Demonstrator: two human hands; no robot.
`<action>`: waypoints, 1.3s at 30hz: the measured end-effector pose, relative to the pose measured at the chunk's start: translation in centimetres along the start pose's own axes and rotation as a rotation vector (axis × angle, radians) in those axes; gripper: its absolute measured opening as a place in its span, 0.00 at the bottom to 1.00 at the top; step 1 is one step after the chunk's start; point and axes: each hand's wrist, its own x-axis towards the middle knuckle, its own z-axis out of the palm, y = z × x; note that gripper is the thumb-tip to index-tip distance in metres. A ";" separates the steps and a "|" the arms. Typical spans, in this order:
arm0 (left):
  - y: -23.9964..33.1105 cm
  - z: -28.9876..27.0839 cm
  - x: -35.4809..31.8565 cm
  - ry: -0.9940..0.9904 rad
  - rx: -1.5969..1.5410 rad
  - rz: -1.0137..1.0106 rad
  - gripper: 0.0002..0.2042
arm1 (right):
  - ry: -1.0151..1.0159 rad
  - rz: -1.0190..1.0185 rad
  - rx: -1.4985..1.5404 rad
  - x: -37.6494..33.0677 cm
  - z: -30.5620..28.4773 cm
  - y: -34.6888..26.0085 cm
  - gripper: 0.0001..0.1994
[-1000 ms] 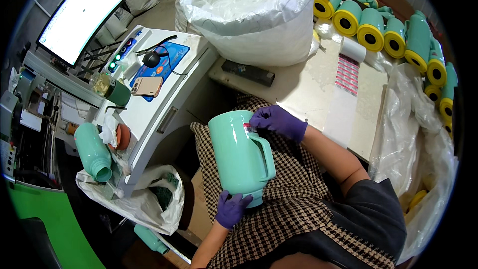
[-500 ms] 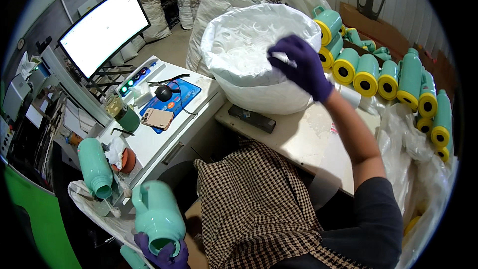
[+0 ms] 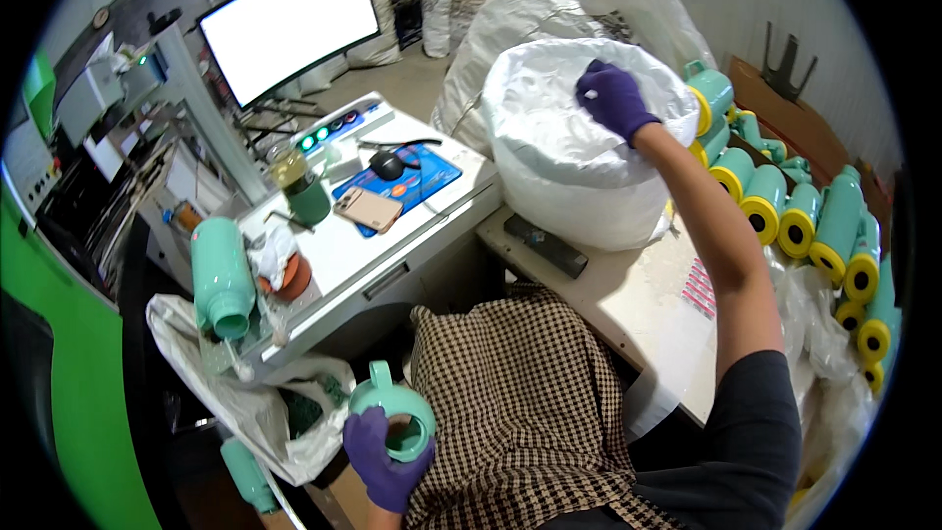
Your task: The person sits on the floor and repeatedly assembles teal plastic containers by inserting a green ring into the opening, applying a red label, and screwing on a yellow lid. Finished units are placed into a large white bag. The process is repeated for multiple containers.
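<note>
My left hand (image 3: 385, 461), in a purple glove, is closed around a mint-green thermos jug body (image 3: 394, 398) low in front of me. The jug's round opening faces me and its loop handle points away. Over a big white sack (image 3: 564, 191), my right hand (image 3: 616, 103), also gloved in purple, is closed with a small white piece (image 3: 591, 94) showing at its fingertips. Its exact shape is too small to tell. Pale white plastic pieces (image 3: 540, 103) fill the sack, washed out by glare.
On the white desk are a phone (image 3: 369, 207), a mouse (image 3: 387, 166), a jar (image 3: 302, 191) and a monitor (image 3: 289, 29). A green jug body (image 3: 222, 280) lies at its left corner. Several green bottles with yellow bases (image 3: 763, 211) are stacked right. A dark bar (image 3: 546, 245) lies before the sack.
My right hand has gone down to the sack's contents and closed. The left hand has raised the jug body and turned its opening more toward me. The view has shifted left.
</note>
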 end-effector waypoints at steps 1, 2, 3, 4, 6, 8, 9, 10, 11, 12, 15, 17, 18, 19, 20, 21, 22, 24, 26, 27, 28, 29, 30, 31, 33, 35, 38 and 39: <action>-0.6 0.1 -0.1 0.025 -0.005 -0.020 0.42 | 0.139 -0.086 0.048 0.0 -2.1 -1.7 0.05; -1.0 0.3 -0.1 0.025 0.008 -0.058 0.43 | 0.255 -0.164 0.016 -0.2 -3.5 -4.0 0.04; -1.3 0.2 -0.2 0.031 -0.011 -0.113 0.43 | 0.256 -0.189 0.188 -0.9 -4.4 -6.8 0.04; -1.7 0.3 -0.4 0.038 -0.040 -0.160 0.43 | 0.197 -0.089 0.422 -2.4 -5.2 -11.1 0.04; -2.0 0.2 -0.1 0.042 -0.067 -0.230 0.42 | -0.125 0.283 0.936 -7.9 -4.6 -18.2 0.14; -1.2 0.9 1.3 0.004 -0.151 -0.239 0.41 | -0.290 0.354 1.421 -15.7 -3.4 -23.4 0.26; -0.7 0.9 1.9 -0.012 -0.189 -0.239 0.40 | -0.336 0.413 1.539 -18.6 -3.1 -26.9 0.26; 0.0 0.8 2.7 -0.018 -0.172 -0.237 0.39 | -0.501 0.595 1.612 -22.5 -0.9 -29.3 0.24; 0.0 0.6 2.8 -0.017 -0.207 -0.251 0.40 | -0.652 0.656 1.636 -25.7 1.1 -30.8 0.22; 0.0 0.5 2.6 0.002 -0.189 -0.245 0.40 | -0.803 0.710 1.662 -28.1 2.6 -32.1 0.20; -0.7 0.1 2.4 0.048 -0.119 -0.207 0.40 | -0.659 0.160 1.017 -30.4 3.1 -33.1 0.11; -1.0 0.1 2.2 0.063 -0.047 -0.195 0.39 | -0.761 0.044 0.594 -28.9 1.8 -33.5 0.10; -1.0 0.1 2.4 0.071 -0.011 -0.173 0.39 | -0.462 -0.113 0.550 -28.6 2.6 -32.8 0.11; -1.0 0.4 2.5 0.075 -0.030 -0.165 0.38 | -0.361 -0.089 0.663 -27.7 3.0 -32.6 0.11; -1.0 0.7 2.6 0.079 -0.050 -0.157 0.38 | -0.256 -0.064 0.773 -26.8 3.0 -32.6 0.12; -0.9 0.8 2.8 0.088 -0.065 -0.149 0.38 | -0.146 -0.044 0.883 -25.8 2.6 -32.6 0.12; -0.6 0.9 2.9 0.083 -0.060 -0.147 0.38 | -0.142 0.025 1.042 -24.8 1.6 -33.1 0.12; -0.2 1.1 3.2 0.080 -0.044 -0.141 0.38 | -0.340 -0.038 1.229 -23.0 -0.5 -33.9 0.13; -0.1 1.3 3.1 0.083 0.005 -0.116 0.36 | -0.426 -0.123 1.386 -21.5 -1.3 -35.4 0.14; 0.1 1.4 3.3 0.095 -0.004 -0.117 0.35 | -0.332 -0.147 1.452 -22.0 -0.7 -36.6 0.19; 0.4 1.6 3.5 0.106 -0.014 -0.121 0.33 | -0.319 -0.174 1.443 -21.8 -0.8 -37.6 0.18; 0.5 1.6 3.7 0.117 -0.024 -0.126 0.32 | -0.306 -0.201 1.434 -21.6 -0.8 -38.2 0.18; 0.7 1.5 3.9 0.058 -0.076 -0.146 0.28 | -0.332 -0.219 1.374 -21.9 -0.6 -38.2 0.18; 1.0 1.5 4.0 0.061 -0.053 -0.125 0.27 | -0.357 -0.236 1.314 -22.3 -0.1 -38.2 0.18; 1.7 1.8 3.8 0.069 -0.007 -0.087 0.27 | -0.448 -0.252 1.181 -22.5 -0.2 -38.3 0.17; 1.8 1.9 3.5 0.015 0.011 -0.059 0.30 | -0.577 -0.250 1.034 -22.3 -1.0 -38.6 0.16; 1.7 1.9 3.6 -0.040 0.006 -0.013 0.34 | -0.568 -0.200 0.947 -22.6 -1.1 -39.4 0.10; 1.7 2.0 3.7 -0.041 -0.007 -0.010 0.34 | -0.547 -0.182 0.938 -22.7 -1.1 -39.4 0.07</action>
